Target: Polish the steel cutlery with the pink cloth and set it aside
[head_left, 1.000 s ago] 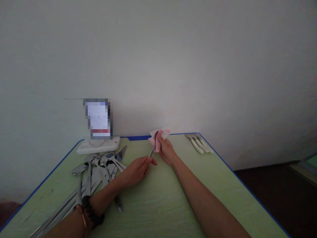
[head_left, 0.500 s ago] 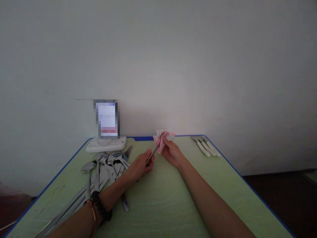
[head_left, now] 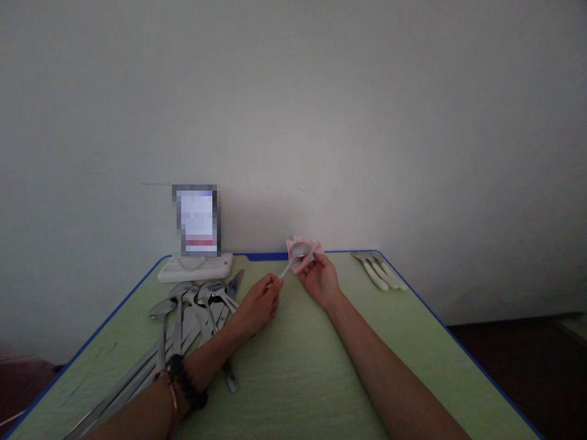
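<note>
My left hand (head_left: 259,302) is closed round the handle of a metal spoon (head_left: 301,250), its bowl raised and pointing away from me. Behind and under the bowl lies a crumpled pink and white cloth (head_left: 316,247), or perhaps a paper napkin. My right hand (head_left: 321,280) pinches this cloth from the right, its palm partly turned up. Several metal spoons (head_left: 182,289) and a knife (head_left: 235,282) lie in a heap on the table beneath and beyond my left forearm, which hides part of them.
Three forks with cream handles (head_left: 376,276) lie side by side at the table's far right. A white stand or keyboard-like block (head_left: 197,267) at the back left bears a blurred-out screen (head_left: 198,220). The green table (head_left: 293,379) with blue edging meets a plain wall (head_left: 293,122).
The spoon has turned so its bowl now shows, lying open on the cloth. The right fingers have loosened from wrapping the cloth over it. Both arms stay nearly where they were.
</note>
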Demonstrator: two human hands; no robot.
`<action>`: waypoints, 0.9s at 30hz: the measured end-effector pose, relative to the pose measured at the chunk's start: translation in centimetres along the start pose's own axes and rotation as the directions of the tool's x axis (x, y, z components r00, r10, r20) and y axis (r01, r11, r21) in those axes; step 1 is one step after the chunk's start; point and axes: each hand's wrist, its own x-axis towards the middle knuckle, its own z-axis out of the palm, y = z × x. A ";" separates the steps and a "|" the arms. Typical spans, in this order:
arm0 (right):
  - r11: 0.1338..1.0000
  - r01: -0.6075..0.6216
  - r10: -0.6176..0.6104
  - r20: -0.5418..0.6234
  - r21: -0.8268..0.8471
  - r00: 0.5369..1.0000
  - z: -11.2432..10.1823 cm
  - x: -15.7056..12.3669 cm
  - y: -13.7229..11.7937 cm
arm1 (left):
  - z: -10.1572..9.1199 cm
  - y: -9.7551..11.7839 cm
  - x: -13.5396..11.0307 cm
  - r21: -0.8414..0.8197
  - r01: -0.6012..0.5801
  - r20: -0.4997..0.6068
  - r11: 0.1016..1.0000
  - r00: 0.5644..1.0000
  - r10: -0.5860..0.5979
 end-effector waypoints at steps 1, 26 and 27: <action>1.000 -0.002 0.002 -0.001 -0.004 1.000 0.0 0.0 0.0 | 0.0 -0.1 0.1 -0.018 -0.006 -0.011 1.000 1.000 0.006; 0.906 0.051 0.056 0.237 -0.420 0.970 0.7 -1.2 1.2 | -0.1 -0.5 0.1 0.330 -0.087 0.069 0.940 0.995 0.068; 0.905 0.056 0.049 0.234 -0.423 0.971 0.7 -1.2 1.3 | -0.1 -0.4 0.0 0.330 -0.074 0.074 0.941 0.996 0.052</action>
